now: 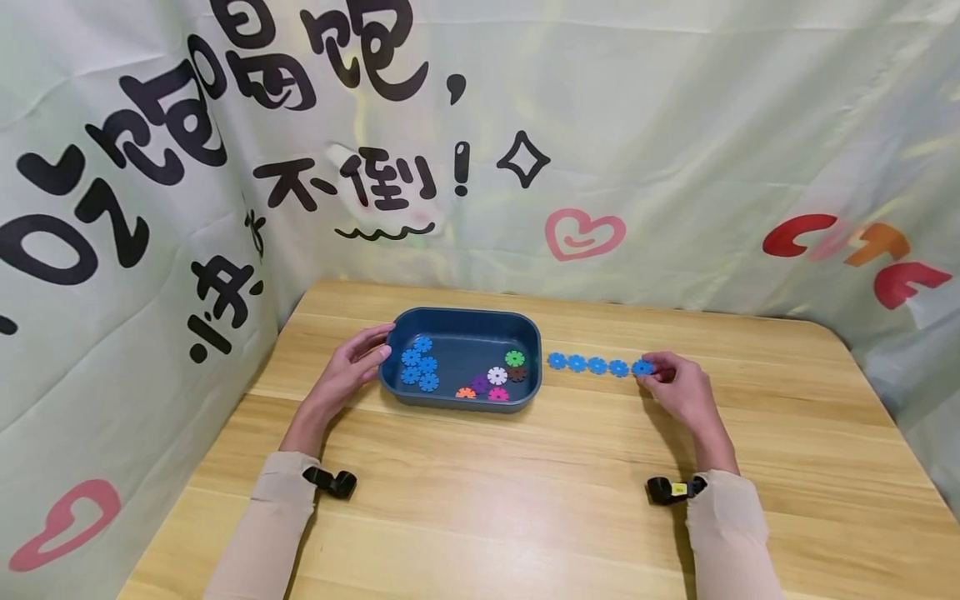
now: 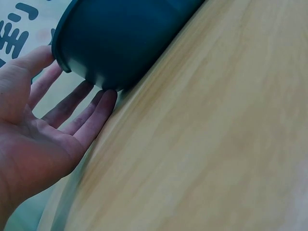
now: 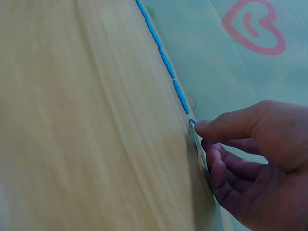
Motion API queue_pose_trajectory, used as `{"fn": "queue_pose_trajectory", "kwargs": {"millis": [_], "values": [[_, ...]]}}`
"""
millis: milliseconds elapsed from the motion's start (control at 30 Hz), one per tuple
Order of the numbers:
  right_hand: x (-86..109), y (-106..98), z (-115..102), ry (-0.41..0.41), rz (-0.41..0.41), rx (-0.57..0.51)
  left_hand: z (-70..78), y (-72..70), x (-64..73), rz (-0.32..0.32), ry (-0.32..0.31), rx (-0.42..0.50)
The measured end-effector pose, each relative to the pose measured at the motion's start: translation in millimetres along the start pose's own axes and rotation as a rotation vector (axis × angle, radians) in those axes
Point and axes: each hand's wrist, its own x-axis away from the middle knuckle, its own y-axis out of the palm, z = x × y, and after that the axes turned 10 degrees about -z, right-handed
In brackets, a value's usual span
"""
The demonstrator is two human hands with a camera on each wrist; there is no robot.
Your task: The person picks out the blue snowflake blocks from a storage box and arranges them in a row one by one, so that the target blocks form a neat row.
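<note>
My left hand (image 1: 352, 364) rests its fairly straight fingers and thumb against the left end of a dark blue plastic tray (image 1: 465, 313). In the left wrist view, its fingertips touch the outer wall of the tray (image 2: 110, 43). My right hand (image 1: 681, 392) pinches a blue snowflake disc (image 1: 642, 367) between thumb and fingers, low over the table. This disc is at the right end of a row of several blue snowflake discs (image 1: 597, 365) lying flat beside the tray. From the right wrist, only the disc's edge (image 3: 192, 121) shows at the thumb tip.
Inside the tray, several blue discs (image 1: 427, 365) lie at the left. At its right are green (image 1: 514, 357), white (image 1: 497, 376), brown, purple, pink and orange discs. The wooden table (image 1: 495, 500) meets a printed curtain (image 1: 675, 167) behind and at both sides.
</note>
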Motion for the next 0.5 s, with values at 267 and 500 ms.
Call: {"fn": "queue_pose_trajectory", "kwargs": {"millis": [267, 500], "values": [[-1.8, 1.2, 1.0, 0.041, -0.036, -0.009, -0.9, 0.1, -0.7, -0.010, 0.015, 0.018], [-1.1, -0.8, 0.1, 0.046, -0.069, -0.018, -1.3, 0.8, -2.5, -0.004, 0.008, 0.020]]}}
